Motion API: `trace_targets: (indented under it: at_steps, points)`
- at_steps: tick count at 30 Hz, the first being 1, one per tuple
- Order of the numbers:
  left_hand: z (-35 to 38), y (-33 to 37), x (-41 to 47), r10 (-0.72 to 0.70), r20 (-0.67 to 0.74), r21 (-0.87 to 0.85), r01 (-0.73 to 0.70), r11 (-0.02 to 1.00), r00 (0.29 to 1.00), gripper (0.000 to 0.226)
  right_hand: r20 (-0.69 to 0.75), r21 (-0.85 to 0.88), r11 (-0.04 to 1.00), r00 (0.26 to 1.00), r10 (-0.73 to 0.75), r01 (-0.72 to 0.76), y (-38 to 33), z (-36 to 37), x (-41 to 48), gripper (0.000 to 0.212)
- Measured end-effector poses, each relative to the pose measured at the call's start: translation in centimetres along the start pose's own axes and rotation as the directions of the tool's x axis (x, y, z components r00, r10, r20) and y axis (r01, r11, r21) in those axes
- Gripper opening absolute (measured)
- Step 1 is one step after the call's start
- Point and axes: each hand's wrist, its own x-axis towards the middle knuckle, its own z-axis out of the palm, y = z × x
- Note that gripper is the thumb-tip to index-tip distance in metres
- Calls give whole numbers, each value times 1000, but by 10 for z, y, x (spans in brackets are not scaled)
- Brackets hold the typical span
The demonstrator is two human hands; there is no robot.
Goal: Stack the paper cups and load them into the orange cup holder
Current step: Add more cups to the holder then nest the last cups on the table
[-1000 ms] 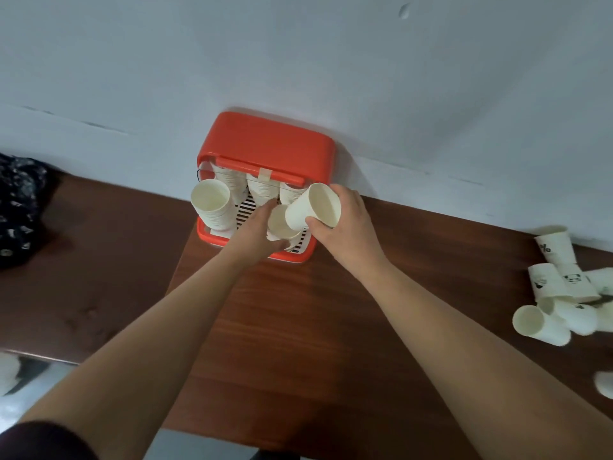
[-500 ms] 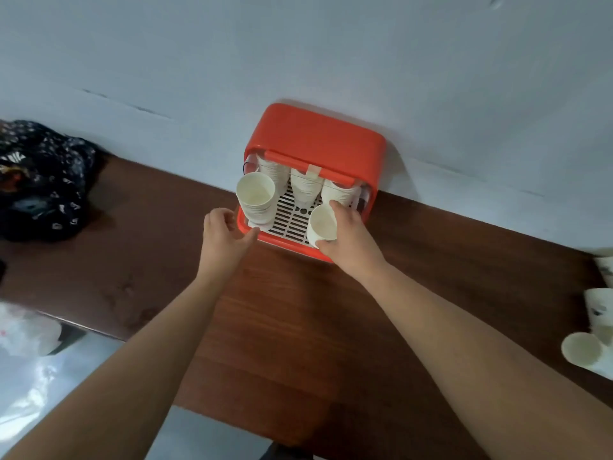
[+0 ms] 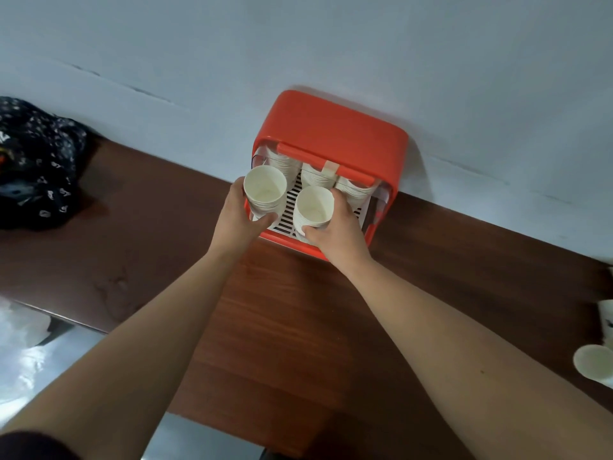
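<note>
Head view: left hand grips white cup stack; right hand grips second stack.

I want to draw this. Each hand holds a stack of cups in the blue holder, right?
No, the holder is orange, not blue; the head view shows it. The left hand does hold the left stack, and the right hand the right stack, in it.

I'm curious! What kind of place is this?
Probably an indoor drinks corner: an orange plastic cup holder holding white paper cup stacks sits on a brown wooden counter against a plain wall.
</note>
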Motion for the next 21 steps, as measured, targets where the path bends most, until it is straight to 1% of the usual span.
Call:
trace_targets:
  at_steps: [3,11,14,17,19,21]
  points:
    - [-2,1,2,22,12,-13,-21,1000,1000,76,-16,15,1000,1000,-16,17,-1,7,3,83]
    - [-5,-2,6,41,26,54,-42,998,999,76,-31,27,999,999,-29,30,-3,15,1,85]
    - [-4,-3,5,32,30,79,-35,996,999,77,-38,40,999,999,-8,9,-6,17,0,86]
    - [-7,-6,1,-3,46,123,-3,992,999,74,-25,60,998,999,26,-24,-7,15,-2,93]
    - [-10,-10,-7,-43,36,162,37,986,998,65,15,30,998,999,49,-49,-3,8,-10,96]
    - [-13,-9,-27,-105,11,197,101,975,994,58,45,-2,998,997,57,-57,6,-4,-27,88]
